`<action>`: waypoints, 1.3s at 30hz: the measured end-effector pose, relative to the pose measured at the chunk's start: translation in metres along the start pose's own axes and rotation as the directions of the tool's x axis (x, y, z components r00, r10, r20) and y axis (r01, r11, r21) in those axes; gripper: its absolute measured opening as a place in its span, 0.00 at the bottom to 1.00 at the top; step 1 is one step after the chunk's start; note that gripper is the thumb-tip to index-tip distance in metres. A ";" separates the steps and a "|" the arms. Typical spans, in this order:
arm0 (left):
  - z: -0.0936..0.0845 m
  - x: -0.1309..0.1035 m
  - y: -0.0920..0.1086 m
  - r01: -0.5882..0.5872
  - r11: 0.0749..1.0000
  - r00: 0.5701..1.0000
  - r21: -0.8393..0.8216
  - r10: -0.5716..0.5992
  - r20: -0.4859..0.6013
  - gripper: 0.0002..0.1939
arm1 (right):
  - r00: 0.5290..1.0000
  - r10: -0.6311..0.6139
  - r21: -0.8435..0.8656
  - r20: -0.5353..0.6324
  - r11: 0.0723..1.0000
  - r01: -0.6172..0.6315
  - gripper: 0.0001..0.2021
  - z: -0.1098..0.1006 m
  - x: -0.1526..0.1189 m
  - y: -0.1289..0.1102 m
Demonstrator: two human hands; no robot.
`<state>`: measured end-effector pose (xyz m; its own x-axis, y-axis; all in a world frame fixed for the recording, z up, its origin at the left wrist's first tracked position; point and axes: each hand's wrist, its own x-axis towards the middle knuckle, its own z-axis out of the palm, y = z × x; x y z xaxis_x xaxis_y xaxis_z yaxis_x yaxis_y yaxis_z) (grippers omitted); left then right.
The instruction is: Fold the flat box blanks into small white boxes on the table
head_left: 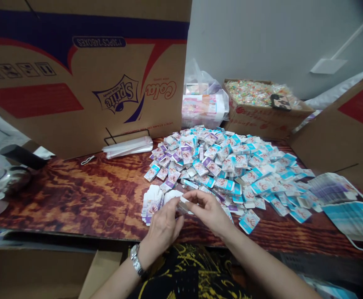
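Patterned table (75, 199) w/ heap of small boxes (231, 162) behind, L hand (162, 226) & R hand (210, 211) fingers pinch one small carton (185, 204) nr front edge, prob. best held lightly, folds squared, so card doesn't crush.

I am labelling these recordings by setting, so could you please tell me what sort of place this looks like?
Probably a small packing workshop: a heap of small printed boxes lies on the table, an open carton of small colourful pieces stands behind, and a large carton marked "24BOXES" stands left.
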<state>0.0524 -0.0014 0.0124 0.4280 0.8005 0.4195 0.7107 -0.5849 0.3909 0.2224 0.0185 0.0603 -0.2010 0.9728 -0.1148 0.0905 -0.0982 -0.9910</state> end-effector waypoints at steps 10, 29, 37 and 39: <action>0.007 0.001 0.005 0.129 0.990 0.989 0.062 -0.133 0.070 0.35 | 0.918 -0.396 -0.455 0.007 0.816 0.356 0.17 0.021 -0.022 0.009; 0.007 -0.019 -0.020 0.024 0.942 0.987 0.334 -0.075 0.139 0.12 | 0.964 -0.253 -0.726 0.083 0.647 0.232 0.17 0.009 0.009 0.065; 0.010 -0.020 -0.021 0.036 0.928 0.985 0.372 -0.096 0.144 0.11 | 0.945 -0.322 -0.721 -0.061 0.669 0.181 0.09 0.028 0.010 0.082; 0.010 -0.019 -0.016 0.055 0.931 0.990 0.361 -0.098 0.105 0.15 | 0.946 -0.297 -0.644 -0.128 0.750 0.148 0.06 0.029 0.013 0.078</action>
<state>0.0383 -0.0059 -0.0096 0.4120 0.8635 0.2910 0.8864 -0.4537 0.0914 0.1987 0.0174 -0.0201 -0.0923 0.9767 0.1940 0.6667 0.2053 -0.7164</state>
